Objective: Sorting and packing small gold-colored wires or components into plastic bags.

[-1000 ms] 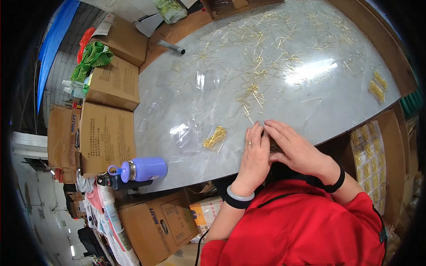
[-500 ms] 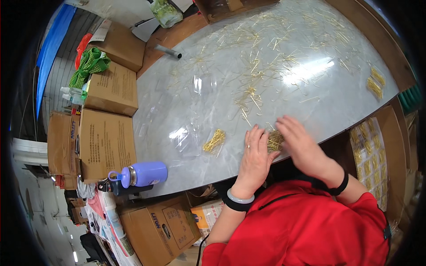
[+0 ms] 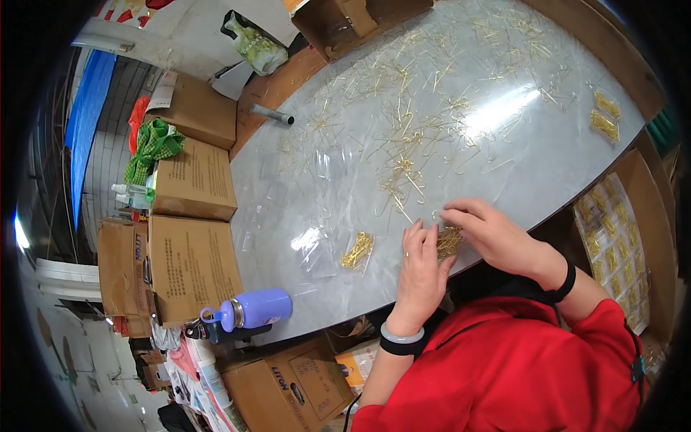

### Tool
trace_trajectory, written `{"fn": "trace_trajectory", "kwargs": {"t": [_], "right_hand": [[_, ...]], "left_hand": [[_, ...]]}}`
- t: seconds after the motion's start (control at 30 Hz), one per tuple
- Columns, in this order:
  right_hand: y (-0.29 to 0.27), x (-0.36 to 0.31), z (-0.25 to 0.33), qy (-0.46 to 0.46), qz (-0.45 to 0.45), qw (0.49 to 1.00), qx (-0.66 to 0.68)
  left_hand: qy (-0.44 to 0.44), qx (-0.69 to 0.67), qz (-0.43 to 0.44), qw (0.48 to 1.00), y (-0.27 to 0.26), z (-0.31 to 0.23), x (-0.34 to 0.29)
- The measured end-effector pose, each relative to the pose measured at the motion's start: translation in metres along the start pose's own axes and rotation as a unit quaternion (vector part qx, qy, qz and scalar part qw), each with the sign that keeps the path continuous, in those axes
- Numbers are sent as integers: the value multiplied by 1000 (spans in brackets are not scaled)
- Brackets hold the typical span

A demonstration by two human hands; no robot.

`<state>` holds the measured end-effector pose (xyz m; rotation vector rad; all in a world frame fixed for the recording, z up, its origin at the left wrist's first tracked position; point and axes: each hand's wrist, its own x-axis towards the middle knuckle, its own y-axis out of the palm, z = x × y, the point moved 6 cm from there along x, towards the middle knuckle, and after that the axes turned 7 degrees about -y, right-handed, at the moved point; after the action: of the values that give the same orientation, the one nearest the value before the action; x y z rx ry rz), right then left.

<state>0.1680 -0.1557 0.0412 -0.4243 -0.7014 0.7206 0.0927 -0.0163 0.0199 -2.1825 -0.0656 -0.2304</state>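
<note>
— What packaging is out on the grey table?

— A small clear bag of gold hooks (image 3: 358, 251) near the left hand (image 3: 420, 277), and two more filled bags (image 3: 604, 115) at the far right edge.

— And off the table?

— Brown cartons (image 3: 191, 216) stacked at the left, one near carton (image 3: 291, 389) below, and a box of packed bags (image 3: 619, 245) at right.

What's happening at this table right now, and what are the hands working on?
A person in a red top sits at a pale grey table strewn with thin gold-coloured metal hooks. Both hands meet near the front edge over a small bundle of gold hooks: the left hand lies flat beside it, and the right hand presses on it from above. A filled small clear plastic bag of gold hooks lies just to the left. A purple water bottle rests at the table's edge.
</note>
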Motion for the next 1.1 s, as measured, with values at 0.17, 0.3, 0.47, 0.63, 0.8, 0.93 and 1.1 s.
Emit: {"fn": "trace_trajectory", "kwargs": {"t": [0.17,0.3,0.47,0.63,0.8,0.93,1.1], "right_hand": [[14,-10,12,9,-61,997,-43],[7,4,17,-15,-20,1000,-6],[1,11,5,-34,73,992,-97],[0,4,-10,-33,63,996,54],[1,-10,12,-8,-30,999,-34],[22,-5,25,-19,-6,999,27],[-4,-3,15,-16,25,995,-91]], "left_hand": [[-3,-42,-11,999,-3,-4,4],[18,-7,32,999,-3,-4,6],[0,-40,35,999,-3,-1,6],[10,-19,40,999,-4,-2,6],[24,17,33,999,0,-3,1],[16,-8,-5,1000,1,3,-2],[4,-35,-19,999,-2,-1,1]]}}
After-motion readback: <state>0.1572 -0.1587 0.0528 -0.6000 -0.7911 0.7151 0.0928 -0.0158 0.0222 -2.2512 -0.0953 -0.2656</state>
